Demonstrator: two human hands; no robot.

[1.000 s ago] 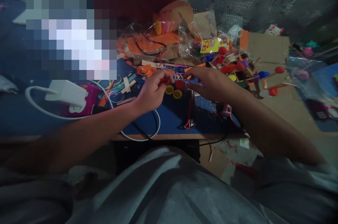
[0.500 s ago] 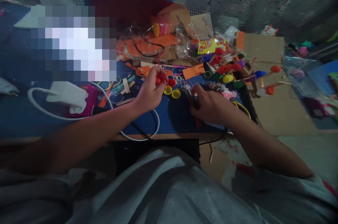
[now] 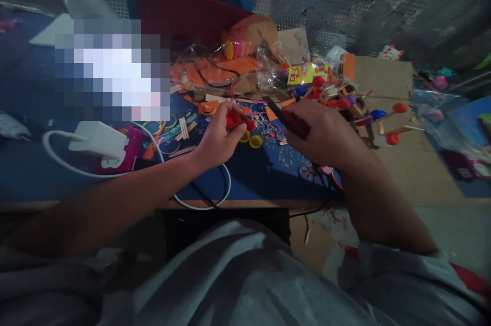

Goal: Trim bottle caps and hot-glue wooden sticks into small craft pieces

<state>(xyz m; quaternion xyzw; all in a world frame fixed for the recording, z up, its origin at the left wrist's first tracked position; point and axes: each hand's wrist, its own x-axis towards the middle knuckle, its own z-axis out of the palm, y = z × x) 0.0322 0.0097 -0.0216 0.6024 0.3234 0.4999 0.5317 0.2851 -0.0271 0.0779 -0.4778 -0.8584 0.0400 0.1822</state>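
Observation:
My left hand [image 3: 218,136] is closed, its fingertips pinching a small red cap-like piece [image 3: 232,120]. A second red piece [image 3: 250,125] shows just past the fingertips. Two little yellow cups [image 3: 255,141] stand on the blue tabletop close to that hand. Over the table to the right, my right hand [image 3: 322,134] is wrapped around a long, dark, flat tool [image 3: 282,113] with some red along it. The tool's tip points up and left, apart from the red piece; its exact kind is unclear.
Scraps and loose rubber bands [image 3: 272,131] litter the blue table. Lollipop-like sticks with coloured heads [image 3: 337,104] lie on cardboard [image 3: 402,157] at the right. A white charger [image 3: 97,139] sits in a pink power strip [image 3: 132,142], its white cable [image 3: 230,182] looping near my left forearm.
My right hand has risen from the tabletop with the dark tool, which now points up and left. Rubber bands and scraps beneath it have come into view. My left hand stays nearly in place.

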